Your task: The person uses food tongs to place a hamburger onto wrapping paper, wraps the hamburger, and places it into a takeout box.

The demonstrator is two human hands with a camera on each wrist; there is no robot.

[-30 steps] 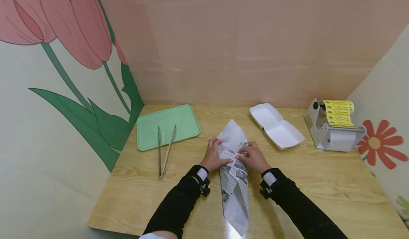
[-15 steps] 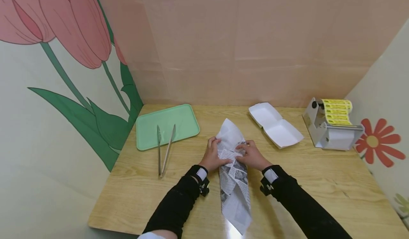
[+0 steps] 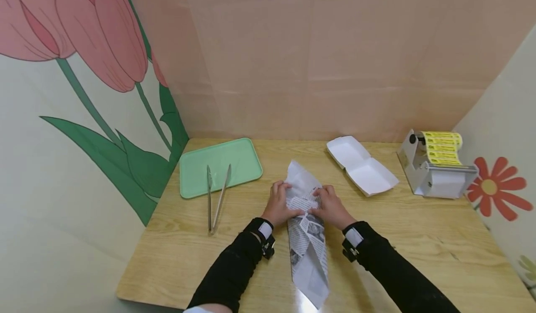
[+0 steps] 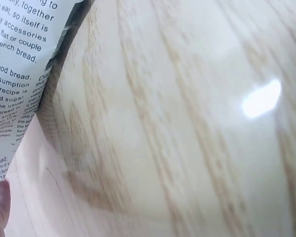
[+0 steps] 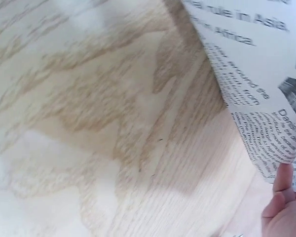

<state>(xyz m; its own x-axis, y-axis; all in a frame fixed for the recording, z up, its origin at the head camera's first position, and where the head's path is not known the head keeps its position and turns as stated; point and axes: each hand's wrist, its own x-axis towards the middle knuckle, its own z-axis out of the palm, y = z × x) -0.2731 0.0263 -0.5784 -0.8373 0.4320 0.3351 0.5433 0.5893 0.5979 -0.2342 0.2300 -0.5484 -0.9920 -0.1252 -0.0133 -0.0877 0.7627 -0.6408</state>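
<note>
A long bundle of newspaper-print wrapping paper [image 3: 309,252] lies lengthwise in front of me, its plain tips pointing away and toward me. Whatever is inside cannot be seen. My left hand [image 3: 279,205] grips its left side, thumb across the top. From the right, my right hand [image 3: 332,208] holds the opposite side, with the thumb close to the left one. In the left wrist view the printed paper [image 4: 15,84] shows at the left edge beside a fingertip. The right wrist view shows the paper [image 5: 251,94] with my fingers at its lower end.
Metal tongs [image 3: 217,201] lie partly on a green tray [image 3: 197,178] at the left. An open white takeaway box [image 3: 370,173] sits behind and right of the bundle. Farther right stands a label dispenser [image 3: 439,169] with a yellow roll. Walls border the wooden table [image 3: 167,266].
The far tip of the paper has leaned to the left. My right fingers have shifted slightly along the paper's right side, while my left hand has stayed nearly in place.
</note>
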